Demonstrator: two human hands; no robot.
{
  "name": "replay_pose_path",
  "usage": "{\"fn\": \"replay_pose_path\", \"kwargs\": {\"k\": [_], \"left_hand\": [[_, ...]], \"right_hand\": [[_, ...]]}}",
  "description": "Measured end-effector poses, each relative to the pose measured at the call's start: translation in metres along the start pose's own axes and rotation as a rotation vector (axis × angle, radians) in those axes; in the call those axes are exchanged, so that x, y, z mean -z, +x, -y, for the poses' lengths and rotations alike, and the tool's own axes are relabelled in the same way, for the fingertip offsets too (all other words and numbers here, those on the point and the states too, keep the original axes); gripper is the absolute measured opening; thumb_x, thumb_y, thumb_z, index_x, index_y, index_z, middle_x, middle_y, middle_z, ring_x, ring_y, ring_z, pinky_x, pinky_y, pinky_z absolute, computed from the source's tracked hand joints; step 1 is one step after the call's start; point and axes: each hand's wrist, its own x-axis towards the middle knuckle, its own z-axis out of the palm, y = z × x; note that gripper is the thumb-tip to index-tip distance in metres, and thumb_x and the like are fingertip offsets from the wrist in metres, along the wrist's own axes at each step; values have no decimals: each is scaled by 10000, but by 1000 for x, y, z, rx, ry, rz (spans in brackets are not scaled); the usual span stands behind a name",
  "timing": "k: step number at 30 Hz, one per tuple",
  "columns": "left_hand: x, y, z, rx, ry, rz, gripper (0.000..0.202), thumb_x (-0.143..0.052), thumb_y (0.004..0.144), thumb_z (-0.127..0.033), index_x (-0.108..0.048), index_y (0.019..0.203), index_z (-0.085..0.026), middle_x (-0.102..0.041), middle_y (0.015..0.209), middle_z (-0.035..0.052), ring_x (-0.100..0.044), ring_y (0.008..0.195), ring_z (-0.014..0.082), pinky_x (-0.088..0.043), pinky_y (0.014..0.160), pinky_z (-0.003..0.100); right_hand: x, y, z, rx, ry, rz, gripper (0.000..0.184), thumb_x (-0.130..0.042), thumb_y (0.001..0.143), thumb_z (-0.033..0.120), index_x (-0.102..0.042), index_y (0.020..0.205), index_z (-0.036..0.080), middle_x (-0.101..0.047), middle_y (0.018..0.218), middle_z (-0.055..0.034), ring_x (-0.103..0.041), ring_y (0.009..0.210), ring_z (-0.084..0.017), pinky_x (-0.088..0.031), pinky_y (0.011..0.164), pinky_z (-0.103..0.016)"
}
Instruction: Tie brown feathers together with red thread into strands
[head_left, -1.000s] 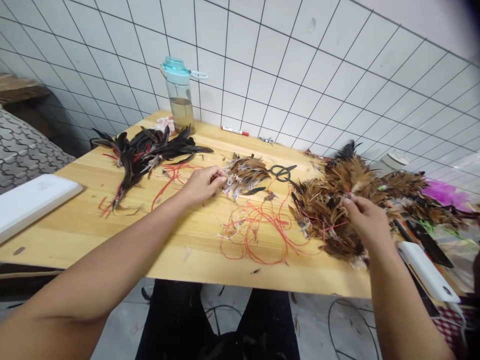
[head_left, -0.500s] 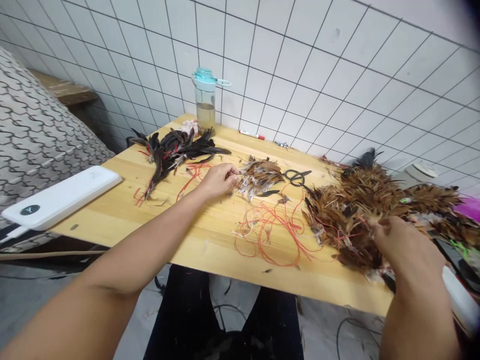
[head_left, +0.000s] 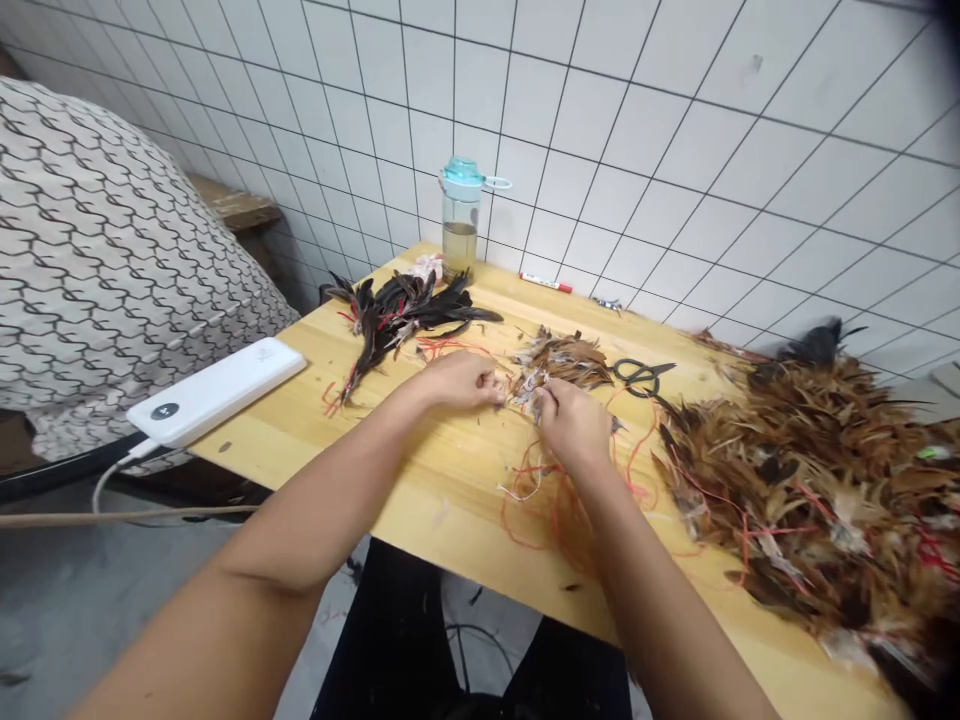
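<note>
A small heap of brown feathers (head_left: pixel 574 358) with whitish, downy bases lies mid-table. At its left edge is my left hand (head_left: pixel 466 382), fingers curled in a pinch; whatever lies between them is too small to make out. My right hand (head_left: pixel 576 418) is closed at the heap's front, thumb and finger pinched on the downy base of a feather (head_left: pixel 531 385). The fingertips of both hands are a short way apart. Tangled red string (head_left: pixel 525 540) lies beneath my right forearm, partly blurred. Black-handled scissors (head_left: pixel 637 375) rest right of the heap.
A large pile of brown feathers (head_left: pixel 810 470) covers the table's right side. Black feathers (head_left: pixel 412 310) tied with red lie at the left, near a water bottle (head_left: pixel 459 225). A white power bank (head_left: pixel 217 390) sits on the left edge. A marker (head_left: pixel 546 283) lies by the tiled wall.
My right hand has left the large brown pile and moved left to the small heap, close to my left hand. My left hand stays beside the heap. The view has turned left.
</note>
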Motion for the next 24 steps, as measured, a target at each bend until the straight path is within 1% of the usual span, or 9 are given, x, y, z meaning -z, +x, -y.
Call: {"fn": "replay_pose_path", "kwargs": {"k": [3, 7, 10, 12, 15, 18, 20, 22, 24], "left_hand": [[0, -5, -13, -9, 68, 71, 346, -662, 684, -550, -628, 690, -206, -643, 689, 11, -526, 610, 150, -262, 536, 263], [-6, -5, -20, 5, 181, 82, 125, -585, 755, -314, -634, 715, -207, -663, 757, 47, -545, 670, 177, -248, 557, 281], [-8, -2, -14, -14, 108, 61, 122, -511, 765, -210, -610, 695, -193, -654, 741, 52, -540, 667, 171, -280, 577, 281], [-6, 1, -8, -3, -38, -23, 107, -521, 773, -239, -587, 707, -187, -642, 723, 37, -535, 660, 158, -310, 587, 266], [-6, 4, -6, 52, -385, -135, 132, -566, 772, -305, -548, 737, -178, -609, 683, 5, -519, 624, 128, -342, 583, 236], [-12, 7, -15, 52, -753, -110, 187, -608, 754, -331, -514, 755, -169, -581, 651, -10, -514, 601, 109, -373, 591, 222], [-19, 8, -22, 37, -924, -85, 221, -637, 741, -343, -512, 764, -162, -565, 644, -14, -512, 601, 100, -380, 599, 219], [-27, 10, -28, 36, -1002, -95, 249, -670, 723, -352, -524, 761, -153, -536, 637, -24, -484, 592, 86, -361, 587, 209], [-32, 11, -31, 33, -1014, -122, 263, -698, 703, -349, -539, 750, -145, -517, 639, -31, -454, 586, 74, -340, 577, 204]], "right_hand": [[-27, 0, -10, -59, 69, -53, 278, -435, 951, 335, -683, 899, 220, -728, 881, -51, -611, 732, -167, -269, 572, -279], [-44, -1, -21, -48, 154, -141, 264, -452, 938, 307, -682, 855, 208, -722, 849, -44, -605, 740, -162, -286, 585, -268], [-47, -1, -21, -34, 257, -196, 287, -436, 939, 324, -672, 825, 207, -707, 810, -44, -600, 738, -164, -317, 603, -262], [-48, 0, -19, -34, 350, -200, 281, -437, 930, 334, -662, 820, 208, -693, 782, -42, -593, 720, -164, -340, 614, -261], [-52, 3, -18, -15, 539, -151, 238, -465, 902, 348, -652, 880, 202, -651, 709, -22, -562, 643, -152, -372, 604, -260], [-55, 5, -18, 33, 720, -84, 241, -498, 872, 358, -646, 964, 191, -578, 626, 12, -495, 552, -132, -380, 564, -257], [-57, 6, -17, 47, 827, -67, 269, -512, 856, 368, -650, 997, 185, -539, 601, 28, -452, 514, -119, -376, 538, -254], [-58, 7, -15, 26, 919, -57, 294, -529, 837, 390, -662, 996, 181, -518, 586, 35, -431, 496, -112, -373, 519, -252], [-59, 8, -15, -23, 992, -45, 304, -551, 813, 412, -681, 959, 179, -530, 583, 29, -443, 503, -113, -387, 520, -254]]}}
